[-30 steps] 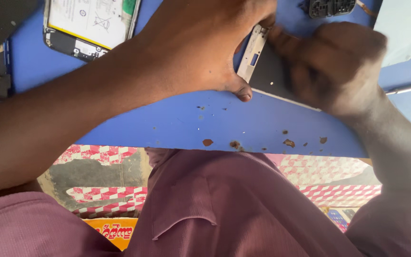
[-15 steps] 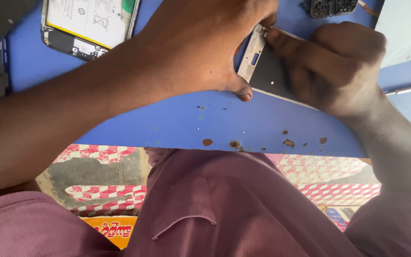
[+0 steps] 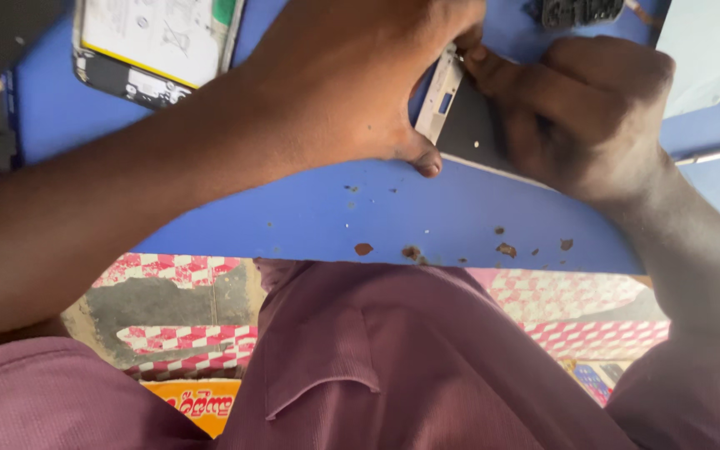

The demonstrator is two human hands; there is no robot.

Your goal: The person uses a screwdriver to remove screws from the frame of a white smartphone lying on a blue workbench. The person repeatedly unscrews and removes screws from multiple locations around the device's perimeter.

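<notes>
Phone (image 3: pixel 468 125) gripped by left hand (image 3: pixel 352 83), right hand (image 3: pixel 593 117), seemingly.

the phone part (image 3: pixel 460 125) is a flat, slim slab with a dark grey face and a pale silver frame along its edge, a small blue patch showing on that frame. it lies flat on the blue table, its long axis running from 11 o'clock to 5 o'clock, at about 1 o'clock in the view. much of it is covered, so its full outline cannot be told.

Two hands (image 3: pixel 360 92) (image 3: pixel 585 117) — two opened phones (image 3: pixel 468 117) (image 3: pixel 156 42).
</notes>
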